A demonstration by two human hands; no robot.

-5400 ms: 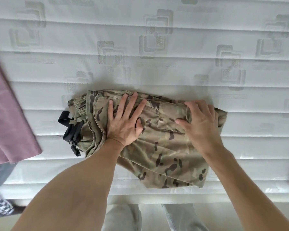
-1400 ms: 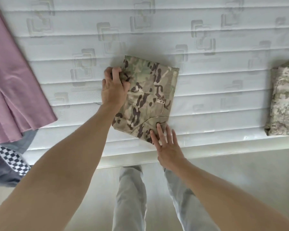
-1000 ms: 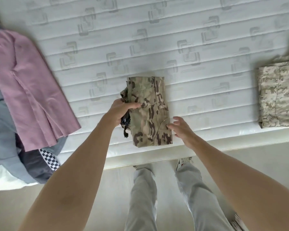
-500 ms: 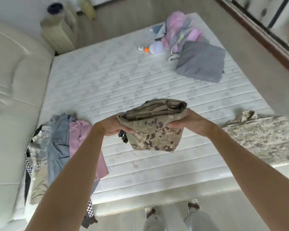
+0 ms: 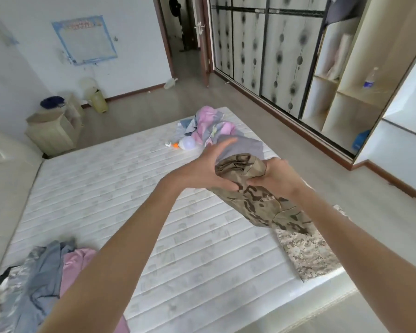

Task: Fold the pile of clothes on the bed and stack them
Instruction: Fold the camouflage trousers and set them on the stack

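now both my hands, left hand point(image 5: 203, 170) and right hand point(image 5: 277, 177), hold the folded camouflage trousers point(image 5: 255, 198) above the bed point(image 5: 130, 188), fingers grasping.

Wall poster point(image 5: 84, 39) (blue-edged), wardrobe bottle point(image 5: 368, 78).

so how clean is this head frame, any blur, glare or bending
Head view: wide-angle bending curves the wardrobe frames and the mattress edge; motion softness on the left hand, right hand and folded camo garment; mild glare along the near mattress edge; daylight is flat, shadows faint.
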